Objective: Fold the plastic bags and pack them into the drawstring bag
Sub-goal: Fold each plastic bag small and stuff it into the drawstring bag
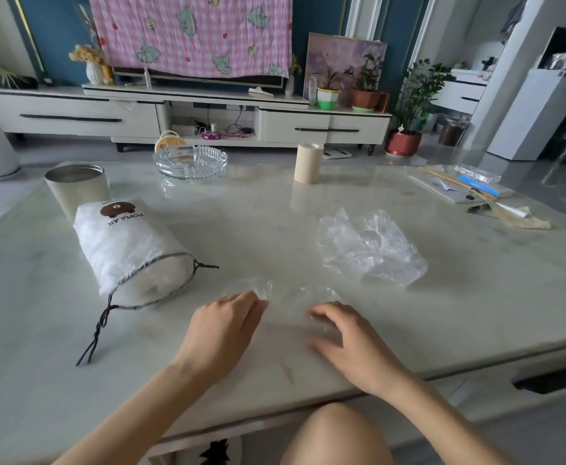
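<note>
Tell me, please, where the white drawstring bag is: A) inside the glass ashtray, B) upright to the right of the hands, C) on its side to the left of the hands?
C: the drawstring bag lies on its side, left of the left hand.

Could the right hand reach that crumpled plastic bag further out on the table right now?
Probably yes. The crumpled plastic bag lies ahead of the right hand on bare table, with nothing between them, though that hand rests on another clear bag.
</note>
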Demonstrator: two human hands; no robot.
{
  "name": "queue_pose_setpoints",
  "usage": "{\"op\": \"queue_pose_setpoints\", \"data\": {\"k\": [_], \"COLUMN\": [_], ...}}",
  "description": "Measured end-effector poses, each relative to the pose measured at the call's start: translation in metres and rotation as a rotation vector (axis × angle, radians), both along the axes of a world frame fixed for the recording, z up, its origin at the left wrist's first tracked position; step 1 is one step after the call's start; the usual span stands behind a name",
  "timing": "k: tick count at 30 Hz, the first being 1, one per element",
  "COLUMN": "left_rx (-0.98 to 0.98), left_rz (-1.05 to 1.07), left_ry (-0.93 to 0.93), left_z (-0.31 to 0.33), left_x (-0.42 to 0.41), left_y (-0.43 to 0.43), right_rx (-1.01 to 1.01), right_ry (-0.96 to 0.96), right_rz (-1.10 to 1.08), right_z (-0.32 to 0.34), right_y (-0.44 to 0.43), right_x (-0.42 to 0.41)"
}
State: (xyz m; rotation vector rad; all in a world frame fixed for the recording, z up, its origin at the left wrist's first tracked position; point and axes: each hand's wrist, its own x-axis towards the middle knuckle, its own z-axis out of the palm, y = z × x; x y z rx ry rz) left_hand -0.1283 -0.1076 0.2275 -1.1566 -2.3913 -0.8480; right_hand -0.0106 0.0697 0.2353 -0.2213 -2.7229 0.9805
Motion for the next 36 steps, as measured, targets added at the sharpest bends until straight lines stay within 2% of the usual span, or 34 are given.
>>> {"op": "queue_pose_setpoints", "data": {"k": [3, 5, 7, 10, 14, 18, 22, 28, 31, 34, 36], "left_rx": [-0.034, -0.039, 0.02, 0.119, 0.02, -0.231, -0.28, 0.011, 0.119, 0.17, 0.273], "left_rz": [-0.125, -0.198, -0.17, -0.013, 0.238, 0.339, 0.387, 0.139, 0.106, 0.109, 0.078], "left_ry": [-0.174, -0.166, -0.146, -0.246, -0.369, -0.286, -0.198, -0.248, -0.343, -0.443, -0.554], "left_z": [0.001, -0.002, -0.004, -0.001, 0.004, 0.007, 0.007, 0.0, 0.001, -0.001, 0.0], "left_x": [-0.007, -0.012, -0.019, -0.024, -0.031, -0.032, -0.026, -0.031, -0.03, -0.03, -0.03], "left_y": [-0.008, -0.015, -0.014, 0.0, 0.02, 0.03, 0.029, 0.019, 0.015, 0.016, 0.015], "right_rx": [-0.15, -0.233, -0.236, -0.119, 0.129, 0.35, 0.463, 0.451, 0.409, 0.236, 0.091], "right_ry": [0.094, 0.084, 0.066, 0.049, -0.091, -0.113, -0.08, 0.027, 0.008, 0.015, 0.028], "right_rz": [-0.099, -0.127, -0.171, -0.338, -0.492, -0.542, -0.613, -0.683, -0.658, -0.666, -0.662], "right_z": [-0.001, 0.001, 0.002, 0.003, 0.009, 0.004, -0.002, -0.009, -0.008, -0.006, -0.002], "right_y": [0.007, 0.012, 0.013, 0.01, 0.005, 0.0, 0.006, 0.024, 0.026, 0.028, 0.03], "right_x": [-0.011, -0.018, -0.025, -0.038, -0.054, -0.059, -0.051, -0.029, -0.026, -0.024, -0.021]}}
